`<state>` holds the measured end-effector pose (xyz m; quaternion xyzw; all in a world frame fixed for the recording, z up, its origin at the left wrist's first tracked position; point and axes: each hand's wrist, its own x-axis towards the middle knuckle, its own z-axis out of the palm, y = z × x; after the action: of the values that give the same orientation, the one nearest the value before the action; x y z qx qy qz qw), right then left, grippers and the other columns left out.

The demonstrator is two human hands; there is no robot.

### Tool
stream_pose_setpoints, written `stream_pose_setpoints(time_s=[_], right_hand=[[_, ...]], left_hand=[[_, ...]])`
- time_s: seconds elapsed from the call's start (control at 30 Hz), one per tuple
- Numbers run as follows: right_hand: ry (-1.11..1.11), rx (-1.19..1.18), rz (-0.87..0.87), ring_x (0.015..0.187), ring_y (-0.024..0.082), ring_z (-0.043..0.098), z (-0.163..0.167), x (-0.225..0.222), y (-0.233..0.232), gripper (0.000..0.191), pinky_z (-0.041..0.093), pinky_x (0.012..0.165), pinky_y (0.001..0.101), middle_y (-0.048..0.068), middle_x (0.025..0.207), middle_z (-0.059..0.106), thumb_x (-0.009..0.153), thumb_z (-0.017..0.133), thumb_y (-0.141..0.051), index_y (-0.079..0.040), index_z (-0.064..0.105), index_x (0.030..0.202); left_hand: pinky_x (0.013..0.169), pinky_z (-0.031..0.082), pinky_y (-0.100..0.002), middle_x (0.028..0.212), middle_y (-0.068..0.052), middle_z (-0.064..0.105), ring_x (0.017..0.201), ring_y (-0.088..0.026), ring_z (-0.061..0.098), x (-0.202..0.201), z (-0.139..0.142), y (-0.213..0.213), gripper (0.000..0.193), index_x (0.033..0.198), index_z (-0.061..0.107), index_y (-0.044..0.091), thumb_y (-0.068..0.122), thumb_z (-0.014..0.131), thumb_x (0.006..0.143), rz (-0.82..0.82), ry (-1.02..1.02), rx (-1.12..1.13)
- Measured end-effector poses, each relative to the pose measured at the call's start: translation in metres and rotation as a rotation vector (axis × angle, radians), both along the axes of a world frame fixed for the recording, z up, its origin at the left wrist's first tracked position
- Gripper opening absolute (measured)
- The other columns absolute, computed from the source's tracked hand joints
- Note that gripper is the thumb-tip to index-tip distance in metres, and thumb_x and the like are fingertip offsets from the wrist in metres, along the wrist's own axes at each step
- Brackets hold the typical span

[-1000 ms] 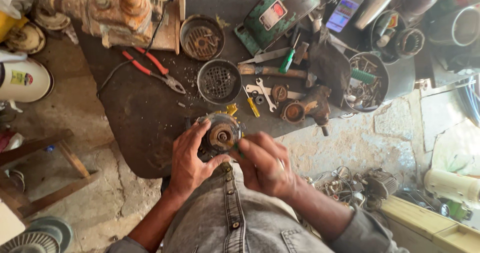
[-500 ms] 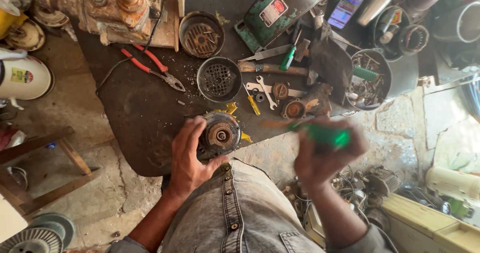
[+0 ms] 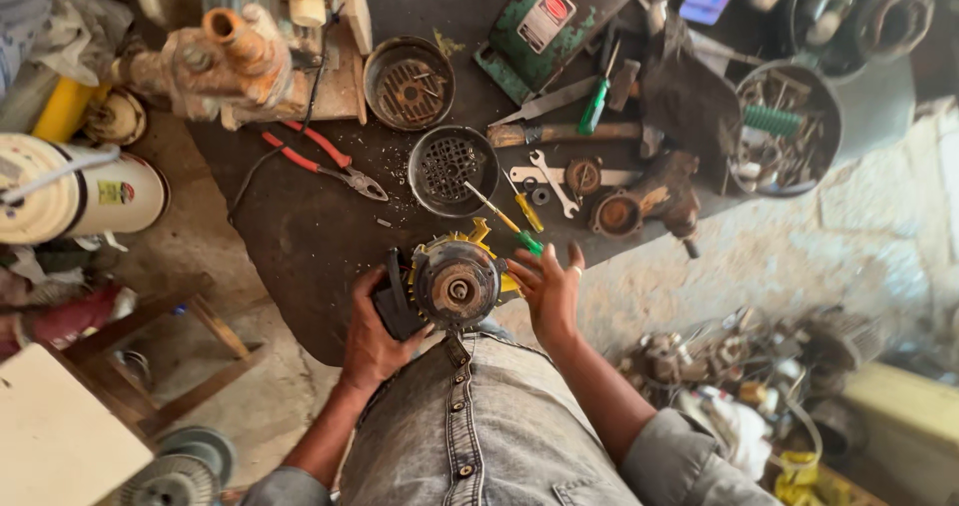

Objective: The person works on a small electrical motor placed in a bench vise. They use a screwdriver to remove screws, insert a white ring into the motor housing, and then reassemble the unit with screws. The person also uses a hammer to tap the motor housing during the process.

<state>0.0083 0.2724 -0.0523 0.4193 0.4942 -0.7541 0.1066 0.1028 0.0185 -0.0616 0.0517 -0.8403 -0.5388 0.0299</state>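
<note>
floor (image 3: 799,256): pale concrete, sunlit | dark workbench (image 3: 300,216) | wooden stool (image 3: 150,366)

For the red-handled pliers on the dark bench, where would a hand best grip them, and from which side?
Probably by the two red handles, coming from the upper left. The red-handled pliers lie flat on the dark bench, handles spread toward the rusty pump casting and jaws pointing toward the round perforated cover, so the handle end looks easier to wrap.

Motor (image 3: 455,286): rusty grey, yellow fins. Pliers (image 3: 325,161): red handles. Screwdriver (image 3: 597,101): green. Bench (image 3: 300,236): black. Shirt (image 3: 479,426): grey, mottled. Can (image 3: 75,191): white.
</note>
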Motion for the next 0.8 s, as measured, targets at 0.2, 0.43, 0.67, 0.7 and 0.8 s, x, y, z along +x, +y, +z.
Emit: stream_pose_setpoints(time_s=[0.2, 0.43, 0.67, 0.7, 0.8], right_hand=[[0.877, 0.628, 0.992, 0.127, 0.04, 0.056, 0.011, 0.042, 0.007, 0.079, 0.044, 0.106, 0.0522, 0.024, 0.138, 0.054, 0.094, 0.068, -0.046, 0.003, 0.039, 0.149], [0.551, 0.671, 0.905, 0.097, 0.032, 0.067, -0.016, 0.065, 0.001, 0.061, 0.055, 0.084, 0.0453, 0.018, 0.111, 0.068, 0.095, 0.063, -0.054, -0.001, 0.06, 0.125], [-0.419, -0.502, 0.214, 0.082, 0.027, 0.075, -0.031, 0.105, -0.068, 0.044, 0.063, 0.072, 0.0384, 0.013, 0.101, 0.076, 0.105, 0.044, -0.038, -0.003, 0.067, 0.118], [-0.51, -0.639, 0.102, 0.086, 0.028, 0.075, -0.038, 0.108, -0.077, 0.039, 0.063, 0.074, 0.0386, 0.015, 0.104, 0.077, 0.108, 0.045, -0.032, -0.002, 0.067, 0.12], [-0.131, -1.23, 0.137, 0.065, 0.031, 0.07, -0.045, 0.113, -0.093, 0.038, 0.06, 0.053, 0.0406, 0.019, 0.092, 0.072, 0.121, 0.045, -0.028, 0.005, 0.064, 0.121]], left_hand=[[0.108, 0.045, -0.048, 0.14, -0.024, 0.048, 0.129, -0.04, 0.054, -0.013, -0.005, -0.016, 0.101, 0.141, 0.033, 0.003, 0.018, 0.095, 0.063, -0.106, 0.009, 0.044], [0.094, 0.055, -0.045, 0.121, -0.02, 0.064, 0.111, -0.037, 0.068, -0.062, 0.057, -0.03, 0.083, 0.129, 0.052, 0.003, 0.027, 0.094, 0.062, -0.191, -0.083, -0.147], [0.089, 0.053, -0.048, 0.112, -0.02, 0.075, 0.102, -0.039, 0.071, -0.127, 0.154, -0.018, 0.077, 0.133, 0.065, 0.015, 0.066, 0.065, 0.075, -0.255, -0.628, -0.635], [0.093, 0.052, -0.049, 0.113, -0.022, 0.074, 0.107, -0.04, 0.069, -0.149, 0.15, -0.014, 0.077, 0.134, 0.066, 0.017, 0.071, 0.06, 0.079, -0.294, -0.738, -0.7], [0.099, 0.051, -0.05, 0.12, -0.02, 0.073, 0.116, -0.04, 0.066, -0.187, 0.127, 0.002, 0.076, 0.131, 0.071, 0.023, 0.075, 0.058, 0.078, -0.392, -0.918, -0.783]])
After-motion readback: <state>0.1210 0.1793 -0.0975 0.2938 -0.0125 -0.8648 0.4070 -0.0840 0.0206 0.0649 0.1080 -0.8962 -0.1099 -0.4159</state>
